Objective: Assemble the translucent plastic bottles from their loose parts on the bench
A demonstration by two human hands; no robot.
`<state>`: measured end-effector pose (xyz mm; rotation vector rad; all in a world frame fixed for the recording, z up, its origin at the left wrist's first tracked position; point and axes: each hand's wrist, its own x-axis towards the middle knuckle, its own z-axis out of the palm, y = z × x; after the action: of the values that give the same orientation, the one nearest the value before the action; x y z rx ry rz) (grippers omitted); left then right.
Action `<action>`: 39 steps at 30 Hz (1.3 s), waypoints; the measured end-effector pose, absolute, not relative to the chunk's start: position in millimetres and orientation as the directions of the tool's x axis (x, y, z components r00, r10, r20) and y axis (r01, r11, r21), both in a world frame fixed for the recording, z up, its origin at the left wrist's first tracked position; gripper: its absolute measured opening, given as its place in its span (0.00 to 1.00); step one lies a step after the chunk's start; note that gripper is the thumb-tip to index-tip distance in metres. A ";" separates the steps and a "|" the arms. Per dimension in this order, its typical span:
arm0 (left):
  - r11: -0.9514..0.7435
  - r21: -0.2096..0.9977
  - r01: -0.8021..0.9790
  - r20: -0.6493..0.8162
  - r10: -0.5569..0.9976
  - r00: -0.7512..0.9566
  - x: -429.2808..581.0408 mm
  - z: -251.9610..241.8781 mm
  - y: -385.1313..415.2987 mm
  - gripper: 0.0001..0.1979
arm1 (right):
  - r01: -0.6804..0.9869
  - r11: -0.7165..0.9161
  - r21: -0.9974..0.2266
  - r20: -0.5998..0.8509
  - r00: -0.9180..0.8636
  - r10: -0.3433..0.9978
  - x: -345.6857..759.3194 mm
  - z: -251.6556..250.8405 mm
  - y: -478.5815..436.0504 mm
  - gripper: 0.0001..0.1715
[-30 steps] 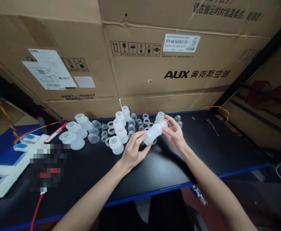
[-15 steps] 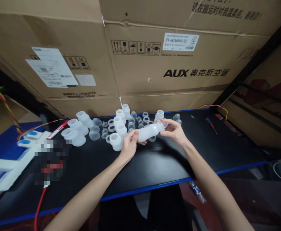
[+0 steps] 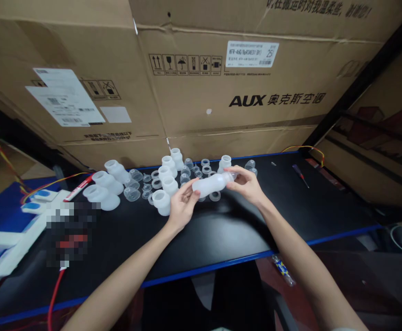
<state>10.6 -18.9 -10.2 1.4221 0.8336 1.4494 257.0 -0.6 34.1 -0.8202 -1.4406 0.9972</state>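
A translucent white baby bottle (image 3: 209, 185) is held tilted above the black table, its top end to the right. My left hand (image 3: 183, 202) grips the bottle's base end between thumb and fingers. Around the collar and clear top, my right hand (image 3: 245, 185) is closed, and its fingers partly hide that end. Several open bottles (image 3: 161, 202) stand in a row left of my left hand. Behind the held bottle are clear domed caps (image 3: 189, 163), ring collars (image 3: 205, 162) and nipples. Another open bottle (image 3: 225, 162) stands just behind my right hand.
More bottles (image 3: 101, 198) and clear domes (image 3: 132, 193) sit to the left, near a white power strip (image 3: 25, 234) and a red-white marker (image 3: 78, 187). A screwdriver (image 3: 300, 175) lies at the right. A large cardboard box (image 3: 187, 110) walls the back of the black table (image 3: 221, 239).
The fingers of my left hand have shifted on the bottle's base end; those seen beneath it before no longer show there. My right hand remains at the top. The view has shifted slightly.
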 end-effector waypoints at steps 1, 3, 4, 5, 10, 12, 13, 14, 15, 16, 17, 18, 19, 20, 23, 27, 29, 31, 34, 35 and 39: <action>-0.258 0.948 -0.186 0.280 0.955 0.097 10.1 -10.6 -16.7 0.32 | -0.072 0.412 -0.908 0.418 -0.151 0.896 257.3 34.9 -1.7 0.26; -0.085 0.968 -0.235 0.121 0.982 0.145 9.2 -11.6 -13.0 0.38 | -0.099 0.406 -0.909 0.418 -0.211 0.884 257.7 36.4 -3.7 0.29; -0.030 0.968 -0.247 0.072 0.984 0.163 8.8 -11.8 -12.0 0.40 | -0.103 0.390 -0.915 0.403 -0.228 0.887 257.9 36.9 -4.4 0.32; -0.006 0.968 -0.252 0.051 0.983 0.174 8.6 -11.8 -11.8 0.41 | -0.097 0.373 -0.923 0.385 -0.231 0.893 258.2 37.2 -4.7 0.34; -0.237 0.947 -0.215 0.267 0.956 0.119 11.3 -8.3 -19.9 0.34 | 0.064 0.321 -0.945 0.316 -0.079 0.945 259.9 32.5 -1.2 0.29; -0.333 0.925 -0.183 0.354 0.931 0.090 12.8 -7.3 -21.8 0.34 | 0.117 0.313 -0.942 0.307 -0.064 0.949 260.2 29.2 0.5 0.35; -0.358 0.917 -0.177 0.376 0.924 0.075 13.2 -7.2 -21.6 0.34 | 0.123 0.326 -0.937 0.318 -0.076 0.945 259.9 28.2 1.0 0.40; -0.367 0.913 -0.181 0.382 0.922 0.058 13.3 -7.3 -20.6 0.34 | 0.110 0.343 -0.933 0.334 -0.088 0.938 259.4 28.0 1.1 0.43; -0.361 0.912 -0.194 0.375 0.926 0.042 13.1 -7.4 -18.9 0.34 | 0.080 0.355 -0.931 0.349 -0.086 0.933 258.7 28.7 0.7 0.44; -0.344 0.914 -0.214 0.358 0.933 0.029 12.6 -7.4 -16.9 0.34 | 0.036 0.363 -0.931 0.360 -0.070 0.930 257.8 30.2 0.1 0.41; -0.319 0.918 -0.237 0.333 0.943 0.023 11.8 -7.4 -15.0 0.35 | -0.015 0.364 -0.931 0.364 -0.047 0.930 257.0 32.4 -0.8 0.34; -0.291 0.921 -0.260 0.308 0.951 0.026 11.0 -7.1 -13.3 0.35 | -0.068 0.359 -0.931 0.362 -0.030 0.932 256.4 35.0 -1.9 0.28; -0.264 0.923 -0.279 0.284 0.958 0.033 10.1 -6.7 -12.2 0.36 | -0.114 0.348 -0.931 0.353 -0.030 0.935 256.2 37.4 -2.8 0.30; -0.243 0.925 -0.292 0.266 0.963 0.042 9.5 -6.2 -11.7 0.36 | -0.149 0.331 -0.932 0.342 -0.049 0.939 256.4 39.3 -3.4 0.39; -0.223 0.925 -0.307 0.256 0.964 0.073 9.0 -4.5 -13.6 0.36 | -0.151 0.290 -0.945 0.311 -0.142 0.940 259.7 39.4 -2.6 0.42; -0.263 0.918 -0.296 0.302 0.949 0.094 11.0 -4.6 -18.1 0.33 | 0.001 0.369 -0.929 0.368 -0.082 0.926 264.3 33.1 2.1 0.27; -0.281 0.916 -0.287 0.319 0.943 0.096 12.4 -5.3 -19.2 0.31 | -0.025 0.392 -0.920 0.393 -0.058 0.918 265.1 33.3 2.5 0.33; -0.289 0.913 -0.286 0.328 0.940 0.096 13.2 -5.4 -19.4 0.31 | -0.117 0.366 -0.923 0.377 -0.093 0.922 265.3 36.6 0.3 0.44; -0.292 0.912 -0.289 0.331 0.939 0.096 12.4 -4.2 -18.7 0.32 | -0.174 0.292 -0.940 0.324 -0.200 0.924 266.2 42.6 -4.4 0.51; -0.291 0.912 -0.290 0.330 0.939 0.095 11.8 -3.8 -18.3 0.32 | -0.163 0.279 -0.946 0.311 -0.222 0.924 266.6 43.5 -5.5 0.46; -0.300 0.913 -0.276 0.334 0.939 0.084 10.5 -5.0 -17.8 0.31 | -0.100 0.280 -0.955 0.295 -0.201 0.934 265.6 41.6 -5.2 0.30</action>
<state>10.5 -17.8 -5.0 1.2941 0.7456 1.4536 265.6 -5.2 41.6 -0.8294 -1.4356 1.1694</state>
